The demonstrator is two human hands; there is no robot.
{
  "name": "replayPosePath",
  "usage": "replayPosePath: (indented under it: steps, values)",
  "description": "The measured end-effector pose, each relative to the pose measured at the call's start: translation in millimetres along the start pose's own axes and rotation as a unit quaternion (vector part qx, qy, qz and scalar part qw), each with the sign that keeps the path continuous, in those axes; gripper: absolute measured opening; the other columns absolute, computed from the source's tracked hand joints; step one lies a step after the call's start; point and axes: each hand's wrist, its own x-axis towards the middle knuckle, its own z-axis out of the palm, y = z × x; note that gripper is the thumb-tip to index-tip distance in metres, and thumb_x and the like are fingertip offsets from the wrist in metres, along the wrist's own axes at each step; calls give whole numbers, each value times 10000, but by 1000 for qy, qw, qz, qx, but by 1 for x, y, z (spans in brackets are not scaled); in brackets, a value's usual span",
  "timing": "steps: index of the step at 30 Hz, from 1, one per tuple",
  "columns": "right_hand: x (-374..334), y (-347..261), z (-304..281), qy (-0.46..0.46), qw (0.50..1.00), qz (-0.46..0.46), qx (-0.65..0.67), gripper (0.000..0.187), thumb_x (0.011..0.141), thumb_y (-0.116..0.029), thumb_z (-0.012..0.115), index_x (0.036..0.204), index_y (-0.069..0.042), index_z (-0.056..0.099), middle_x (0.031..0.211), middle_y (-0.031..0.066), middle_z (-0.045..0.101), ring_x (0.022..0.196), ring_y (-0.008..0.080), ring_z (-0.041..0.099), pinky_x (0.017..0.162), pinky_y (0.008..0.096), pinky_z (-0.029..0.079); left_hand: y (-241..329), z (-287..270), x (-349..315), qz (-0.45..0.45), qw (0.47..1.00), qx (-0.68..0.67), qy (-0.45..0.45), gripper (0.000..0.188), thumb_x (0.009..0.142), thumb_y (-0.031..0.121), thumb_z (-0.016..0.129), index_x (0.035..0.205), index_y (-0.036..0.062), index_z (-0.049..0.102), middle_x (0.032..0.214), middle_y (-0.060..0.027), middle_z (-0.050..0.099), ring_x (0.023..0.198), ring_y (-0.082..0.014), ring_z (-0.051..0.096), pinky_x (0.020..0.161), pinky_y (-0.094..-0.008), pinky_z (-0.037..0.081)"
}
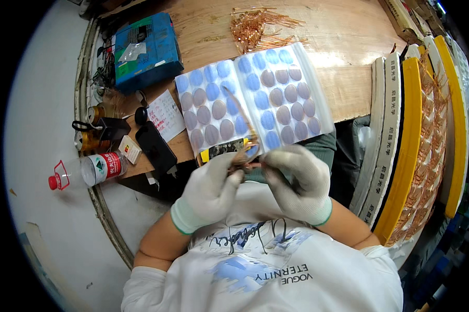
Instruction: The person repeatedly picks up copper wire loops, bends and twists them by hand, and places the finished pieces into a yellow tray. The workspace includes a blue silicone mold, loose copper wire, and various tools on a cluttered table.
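A thin copper-coloured metal piece [252, 165] sits between the two gloved hands, above the lap and just in front of the near edge of an open clear-sleeved folder [323, 101]. The left hand [207, 189] pinches it narrowly between thumb and curled fingers, and the right hand [300, 178] closes its fingertips on the other end; the gloves cover so much that its full shape, perhaps a spectacle frame, is hard to make out. A long curved strip [250, 128] rises from the grip across the folder's middle. The metal looks slender enough to bend if the hands twist unevenly, and a thick fingertip could lose so small a hold. The strip's free tip could also snag the sleeves or scuff the round tinted discs [283, 115] if the grip swings while it reaches over them. The folder's near side appears to overhang the table [349, 49] toward the legs, so a shifting knee might tip or slide it, along with the yellow-and-black card [222, 150] at its lower edge. Farther out, a loose heap of copper-coloured parts [250, 31] lies beyond the folder, where a knock could tangle them; a black phone [155, 147] lies close to the table's edge, within reach of a stray left elbow.
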Motion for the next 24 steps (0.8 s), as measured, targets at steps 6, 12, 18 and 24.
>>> replayPosePath:
  steps: [6, 12, 18, 24]
  values:
    - [10, -3, 10, -12, 1000, -24, 10, 221, 862, -6, 739, 1077, 11, 689, 918, 120, 678, 752, 202, 698, 689, 288, 558, 21, -1, -7, -11, 999, -9, 43, 253, 1041, 109, 528, 1231, -53, 568, 853, -182, 677, 725, -288, 703, 667, -357, 554]
    - [14, 3, 7, -154, 900, 249, 323, 251, 972, -145, 688, 1088, 77, 669, 926, 91, 712, 813, 113, 654, 754, 285, 562, 21, -5, -21, -20, 997, -67, 34, 233, 1062, 171, 501, 1137, -22, 609, 757, -87, 691, 650, -125, 664, 621, -271, 530]
    - [12, 0, -4, -179, 980, 40, 82, 181, 889, -83, 733, 1012, 49, 712, 859, 156, 709, 748, 229, 696, 726, 327, 562, 25, -12, -25, -57, 997, -49, 23, 223, 1035, 159, 546, 1137, -19, 633, 710, -80, 668, 618, -135, 655, 600, -277, 525]
    - [11, -2, -7, -153, 988, 25, 16, 149, 863, -82, 731, 961, 30, 719, 822, 189, 684, 725, 341, 690, 677, 375, 549, 26, 0, -14, -16, 997, -25, 69, 251, 983, 129, 624, 1196, -5, 638, 782, -137, 690, 639, -215, 697, 626, -319, 551]
